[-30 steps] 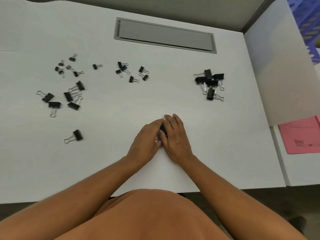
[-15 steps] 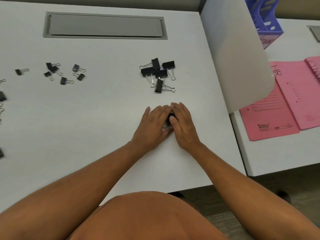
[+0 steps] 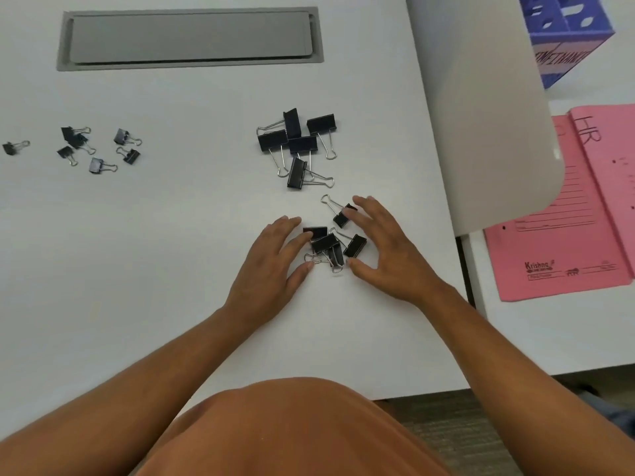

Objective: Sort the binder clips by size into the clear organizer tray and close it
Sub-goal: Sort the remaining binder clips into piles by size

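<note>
On the white table [image 3: 171, 304]: a grey divider panel [image 3: 481, 115] along the right edge, pink folders [image 3: 556, 235] past it. Farther back, a grey cable hatch [image 3: 189, 37]. Left hand [image 3: 271, 266] and right hand [image 3: 388, 255] lying flat, fingers spread apart, gripping nothing, flanking a small heap of medium binder clips [image 3: 326, 243]. Just behind, a pile of large clips [image 3: 297, 142]. Far left, a scatter of small clips [image 3: 99, 146]. No organizer tray in view.

matt black clips [image 3: 324, 242] with shiny wire handles; smooth white desk [image 3: 171, 235]
</note>
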